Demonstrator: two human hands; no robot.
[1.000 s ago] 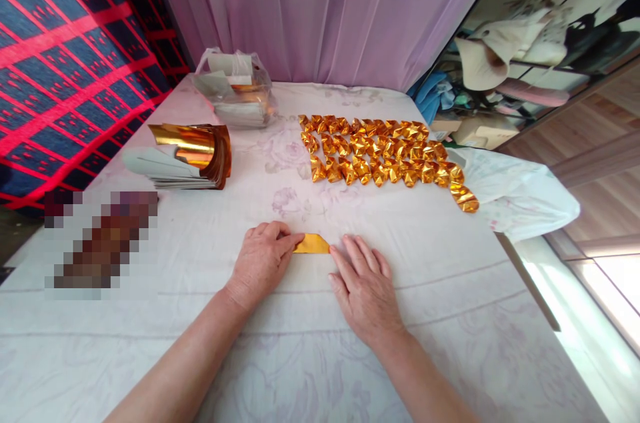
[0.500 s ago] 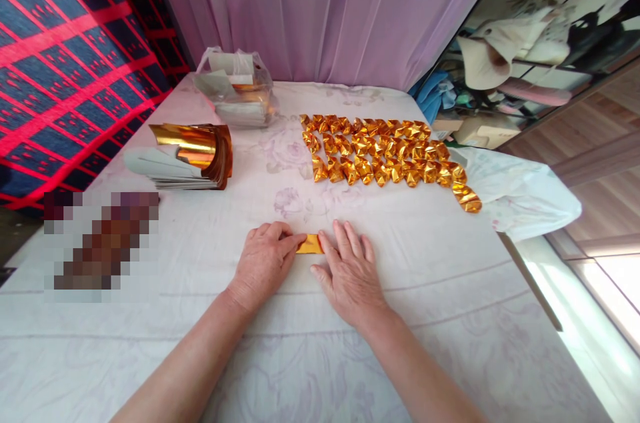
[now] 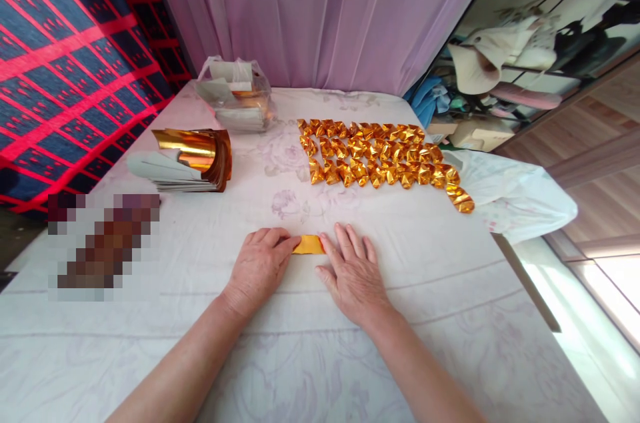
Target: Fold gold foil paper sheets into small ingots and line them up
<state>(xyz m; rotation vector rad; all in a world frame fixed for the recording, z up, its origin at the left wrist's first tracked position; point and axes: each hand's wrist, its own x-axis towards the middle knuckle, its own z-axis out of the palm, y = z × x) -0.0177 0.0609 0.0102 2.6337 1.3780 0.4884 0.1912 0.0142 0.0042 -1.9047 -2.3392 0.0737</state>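
Note:
A narrow folded strip of gold foil paper (image 3: 309, 245) lies flat on the cloth between my hands. My left hand (image 3: 263, 263) is closed at the strip's left end, thumb and curled fingers on it; that end is hidden beneath them. Spread flat on the cloth, my right hand (image 3: 356, 273) is open, its index fingertip touching the strip's right end. Several folded gold foil ingots (image 3: 377, 149) sit in rows beyond, towards the right. At the left a curved stack of gold foil sheets (image 3: 193, 159) with pale backs rests on the cloth.
A clear plastic bag (image 3: 237, 99) of more sheets stands at the back, near a purple curtain (image 3: 310, 9). A white plastic bag (image 3: 520, 193) hangs over the right edge. Shelves with caps (image 3: 475, 69) stand right. A blurred patch (image 3: 107, 239) covers something on the left.
More of the strip shows between my hands: my left fingers have shifted slightly left and my right hand slightly right. The view has tilted a little.

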